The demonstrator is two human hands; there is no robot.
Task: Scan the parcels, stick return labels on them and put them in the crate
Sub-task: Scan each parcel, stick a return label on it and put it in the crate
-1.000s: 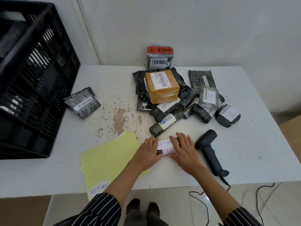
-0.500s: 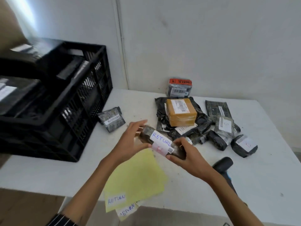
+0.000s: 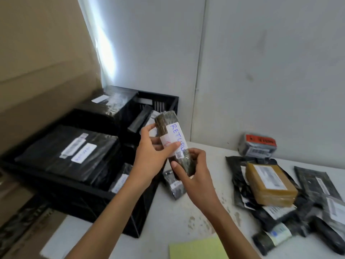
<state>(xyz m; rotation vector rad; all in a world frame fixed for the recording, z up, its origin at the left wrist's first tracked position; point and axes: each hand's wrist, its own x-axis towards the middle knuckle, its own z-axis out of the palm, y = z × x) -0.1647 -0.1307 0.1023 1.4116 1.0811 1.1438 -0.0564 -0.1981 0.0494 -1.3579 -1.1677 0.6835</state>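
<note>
A dark mottled parcel [image 3: 165, 118] is shown with a white, blue-lettered label [image 3: 177, 135]; the crate [image 3: 84, 208] is black, the sheet [image 3: 197, 248] yellow.

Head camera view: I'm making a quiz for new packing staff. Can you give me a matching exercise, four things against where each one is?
Things
1. parcel marked RETURN
2. brown box
3. large flat black parcel
4. red-topped parcel

Places
A. in the crate
B. at the far edge of the table
C. held by the left hand and right hand
D. on top of the dark pile of parcels

Pairs: 1-C, 2-D, 3-A, 4-B
</note>
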